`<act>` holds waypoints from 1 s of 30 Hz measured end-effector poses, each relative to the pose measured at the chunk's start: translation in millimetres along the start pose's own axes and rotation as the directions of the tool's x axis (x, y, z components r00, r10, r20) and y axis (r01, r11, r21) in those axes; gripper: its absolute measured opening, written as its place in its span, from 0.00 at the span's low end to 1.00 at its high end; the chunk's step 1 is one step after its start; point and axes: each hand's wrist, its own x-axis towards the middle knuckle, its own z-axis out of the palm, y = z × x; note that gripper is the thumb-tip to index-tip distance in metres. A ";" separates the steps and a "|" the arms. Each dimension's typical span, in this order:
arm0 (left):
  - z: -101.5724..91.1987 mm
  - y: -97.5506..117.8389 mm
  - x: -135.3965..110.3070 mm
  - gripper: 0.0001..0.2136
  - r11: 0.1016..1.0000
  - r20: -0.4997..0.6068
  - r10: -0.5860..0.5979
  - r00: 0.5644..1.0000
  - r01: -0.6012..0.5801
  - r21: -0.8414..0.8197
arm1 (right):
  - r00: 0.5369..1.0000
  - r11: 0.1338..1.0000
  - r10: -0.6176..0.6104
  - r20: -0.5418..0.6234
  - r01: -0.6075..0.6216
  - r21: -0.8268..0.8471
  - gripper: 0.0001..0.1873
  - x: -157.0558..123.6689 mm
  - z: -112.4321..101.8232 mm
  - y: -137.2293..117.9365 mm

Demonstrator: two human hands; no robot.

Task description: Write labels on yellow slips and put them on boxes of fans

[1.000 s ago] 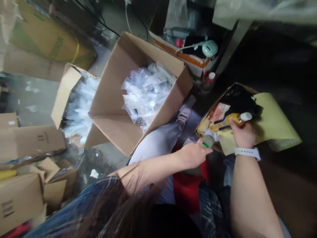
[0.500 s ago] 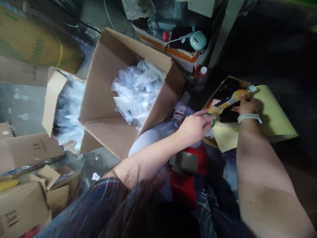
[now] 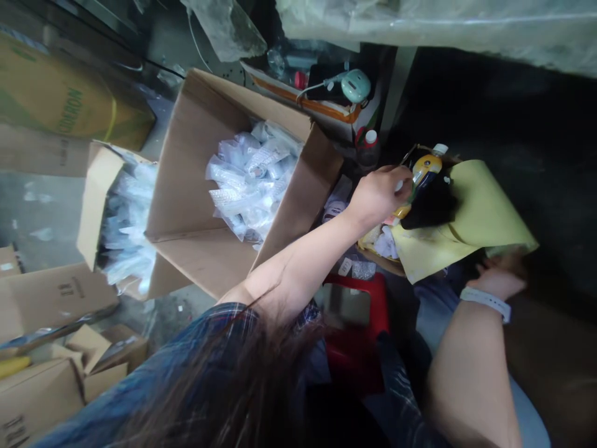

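Moved since half a second earlier: off the orange-yellow bottle [image 3: 426, 165] with the right hand [image 3: 501, 274], down to the near edge of the yellow sheet [image 3: 485, 199], and forward with the left hand [image 3: 380, 196], up beside that same bottle. Curled inward at the left fingers, with a small pale bit [image 3: 399, 185] showing there; cannot tell whether grasping this, the bottle, or neither. Too blurred at the right hand to tell between released and grasping, though near or touching the sheet's curled edge, perhaps to steady it. With the bottle tilted in the small carton [image 3: 382, 262], just right of the left hand, white cap uppermost, probably leaned against the black bundle [image 3: 431, 202] for lack of room to lie flat. With the sheet spread over the carton's side, between both hands, maybe as a cover. Farther left of the left hand, in the large carton [image 3: 191, 155], mouth upward, a heap of bubble-wrap packets [image 3: 254, 177], likely kept within easy reach. Below and between the hands, a red stool [image 3: 380, 305].
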 end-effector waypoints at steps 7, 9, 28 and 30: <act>10.1 -18.3 -2.5 0.09 0.973 -0.135 -0.082 0.987 0.050 -0.226 | 0.933 0.875 0.180 0.313 -0.297 0.382 0.26 -18.2 54.7 -23.4; 7.3 -24.8 -2.4 0.10 0.954 -0.177 -0.109 0.978 0.053 -0.296 | 0.891 0.841 0.179 0.417 -0.358 0.405 0.27 -28.3 54.6 -28.1; -68.6 -39.6 -33.7 0.03 0.998 -0.180 0.017 0.983 -0.029 -0.063 | 0.973 0.940 0.173 0.151 -0.209 0.269 0.15 2.8 130.7 -105.4; -81.6 -24.1 -49.4 0.02 0.995 -0.052 0.088 0.995 -0.086 0.045 | 0.953 0.936 0.243 0.179 -0.279 0.214 0.16 4.5 134.0 -118.9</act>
